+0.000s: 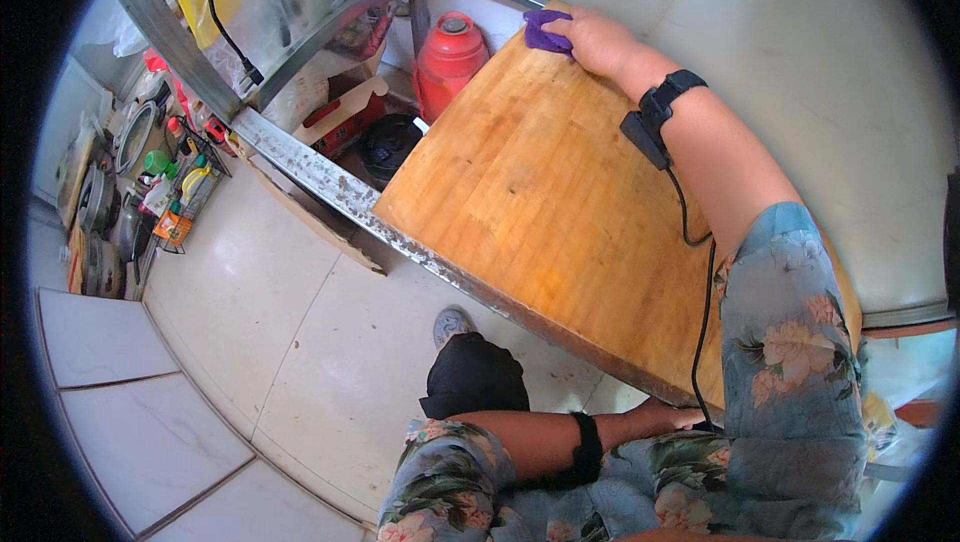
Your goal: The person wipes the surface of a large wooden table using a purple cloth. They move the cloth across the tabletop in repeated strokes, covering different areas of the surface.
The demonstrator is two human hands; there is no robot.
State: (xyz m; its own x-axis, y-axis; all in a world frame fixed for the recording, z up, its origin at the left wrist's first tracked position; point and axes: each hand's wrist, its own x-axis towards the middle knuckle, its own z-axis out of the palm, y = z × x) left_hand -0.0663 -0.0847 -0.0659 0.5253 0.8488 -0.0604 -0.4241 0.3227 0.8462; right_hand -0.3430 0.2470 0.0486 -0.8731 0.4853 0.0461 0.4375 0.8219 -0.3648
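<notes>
A large wooden board (540, 182) with darker stains lies on a worn metal frame (322, 174). At its far corner, by the wall, my right hand (600, 43) grips a bunched purple cloth (547, 31) against the wood. A black strap with a small box and cable (705, 317) is around my right wrist; the cable crosses the board. Low in the view, my left hand (664, 418) is at the board's near edge, close to my body, its fingers partly hidden. Whether it holds anything cannot be told. My left wrist wears a black band.
A red vacuum flask (452, 58), an open carton (345, 118) and a black round object (390, 143) stand beyond the board's left edge. A plug (251, 75) hangs by the frame post. Pans (97, 204) and a wire rack of bottles (191, 182) line the floor at left. The wall (810, 114) borders the right.
</notes>
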